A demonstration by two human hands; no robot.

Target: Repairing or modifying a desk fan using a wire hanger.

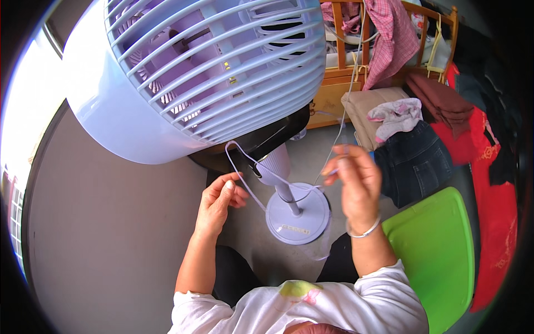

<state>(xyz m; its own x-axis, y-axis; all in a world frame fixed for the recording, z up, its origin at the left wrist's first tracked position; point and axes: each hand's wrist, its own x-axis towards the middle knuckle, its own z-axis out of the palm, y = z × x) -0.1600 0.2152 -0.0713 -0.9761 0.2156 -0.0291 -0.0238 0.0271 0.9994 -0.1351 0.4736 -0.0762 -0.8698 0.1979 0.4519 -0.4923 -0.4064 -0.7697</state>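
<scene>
Cord (253,195), pale lilac: it hangs in a loose loop before the column (273,166) of the fan (222,78), above the round base (278,222). I see the left hand (220,201) loosely curled, thumb and forefinger slightly apart beside the loop; I cannot tell whether they touch it. On the right hand (356,183), thumb and forefinger are drawn together, apparently pinching cord; blur hides the contact. Caution: slack could tangle around the column. I judge that a hard pull could tip the top-heavy fan.
</scene>
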